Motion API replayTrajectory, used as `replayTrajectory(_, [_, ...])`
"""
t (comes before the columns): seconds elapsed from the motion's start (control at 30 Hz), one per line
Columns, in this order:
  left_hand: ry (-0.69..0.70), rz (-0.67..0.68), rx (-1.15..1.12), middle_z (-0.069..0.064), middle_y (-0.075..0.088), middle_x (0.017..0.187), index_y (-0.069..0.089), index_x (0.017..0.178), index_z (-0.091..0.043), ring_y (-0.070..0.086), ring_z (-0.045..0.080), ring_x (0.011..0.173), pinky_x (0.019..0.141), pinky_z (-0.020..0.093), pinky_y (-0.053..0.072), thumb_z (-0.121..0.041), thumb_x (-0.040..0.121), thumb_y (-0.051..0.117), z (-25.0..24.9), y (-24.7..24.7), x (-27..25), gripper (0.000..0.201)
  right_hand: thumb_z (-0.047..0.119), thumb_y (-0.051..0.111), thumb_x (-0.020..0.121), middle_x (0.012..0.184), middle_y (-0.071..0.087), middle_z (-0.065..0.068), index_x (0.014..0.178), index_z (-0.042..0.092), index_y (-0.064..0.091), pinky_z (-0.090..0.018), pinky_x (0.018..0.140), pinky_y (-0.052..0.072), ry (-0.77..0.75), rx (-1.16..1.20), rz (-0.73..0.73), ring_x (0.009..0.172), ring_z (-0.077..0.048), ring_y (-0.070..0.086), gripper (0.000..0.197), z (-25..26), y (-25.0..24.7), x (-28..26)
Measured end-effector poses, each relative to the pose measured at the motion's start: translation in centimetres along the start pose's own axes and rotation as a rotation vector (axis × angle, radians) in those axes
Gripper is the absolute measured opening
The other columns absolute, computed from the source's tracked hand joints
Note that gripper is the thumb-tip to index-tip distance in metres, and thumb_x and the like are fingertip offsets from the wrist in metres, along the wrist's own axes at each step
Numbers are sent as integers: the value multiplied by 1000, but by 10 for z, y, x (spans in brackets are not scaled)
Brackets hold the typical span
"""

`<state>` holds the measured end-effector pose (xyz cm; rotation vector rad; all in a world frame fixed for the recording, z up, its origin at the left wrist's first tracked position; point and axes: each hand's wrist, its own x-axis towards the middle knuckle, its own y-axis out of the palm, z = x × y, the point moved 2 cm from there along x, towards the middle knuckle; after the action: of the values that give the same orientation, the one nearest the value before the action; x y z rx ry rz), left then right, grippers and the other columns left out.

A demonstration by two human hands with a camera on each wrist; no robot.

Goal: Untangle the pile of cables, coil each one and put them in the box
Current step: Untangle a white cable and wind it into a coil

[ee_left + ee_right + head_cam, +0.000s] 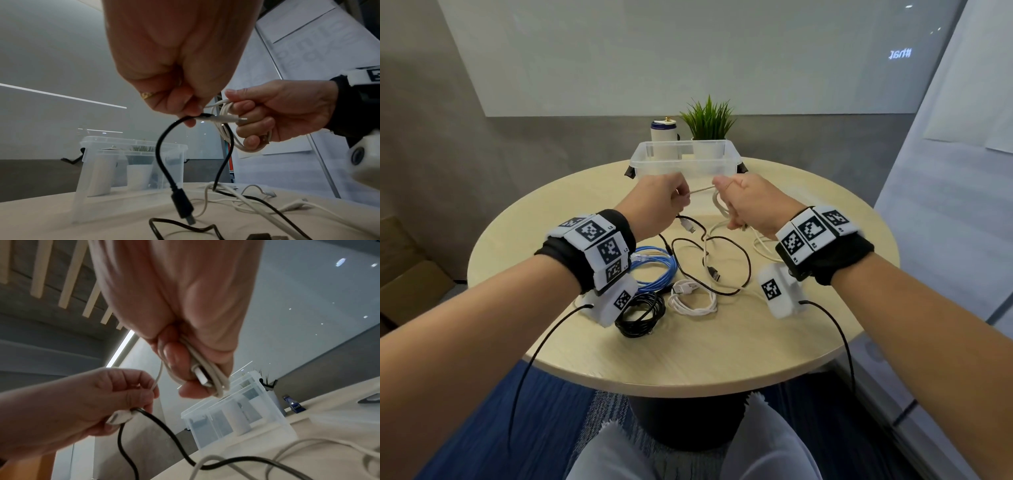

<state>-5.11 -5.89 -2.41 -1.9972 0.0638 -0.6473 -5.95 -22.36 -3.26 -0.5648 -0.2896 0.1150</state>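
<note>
Both hands are up over the surface (774,346) right in front of the box (683,161). My right hand (751,202) has its fingers curled round a few loops of the beige cable (717,202), with a white plug (202,375) poking out of the grip in the right wrist view. A short run of that same cable stretches across to my left hand (657,205), which pinches its end between thumb and fingertips. A black cable (162,155) also runs through that left pinch, drooping in a loop with its plug hanging just above the surface.

The box is clear plastic, open on top, nothing in it that I can see. Nearer me on the surface: a blue coil (654,269), a black coil (640,315) and a white coil (693,298), all lying close together, plus loose black and beige cable sprawled between the hands and those coils. A plant (709,118) and a white cylinder (663,132) stand behind the box.
</note>
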Motion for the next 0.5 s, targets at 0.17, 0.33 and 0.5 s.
replayTrajectory(0.17, [-14, -7, 3, -1, 58, 84, 58, 100, -13, 50, 12, 69, 57, 19, 34, -31, 94, 55, 0, 2, -5, 20, 38, 35, 102, 60, 38, 0, 72, 16, 44, -39, 65, 50, 6, 171, -71, 39, -8, 46, 39, -1, 2, 3])
replayTrajectory(0.33, [24, 52, -91, 4, 61, 78, 60, 93, -10, 51, 18, 69, 57, 20, 38, -35, 95, 52, 0, 3, -12, 27, 39, 30, 102, 67, 42, -1, 75, 18, 47, -37, 64, 53, 34, 103, -205, 55, -16, 44, 38, -6, -6, 12])
replayTrajectory(0.5, [108, 90, -273, 20, 60, 79, 66, 88, -17, 50, 24, 69, 63, 34, 44, -29, 97, 51, -7, -2, -18, 21, 29, 32, 102, 69, 44, -1, 73, 18, 49, -36, 67, 50, 81, -115, -148, 61, -16, 44, 35, -15, -5, 14])
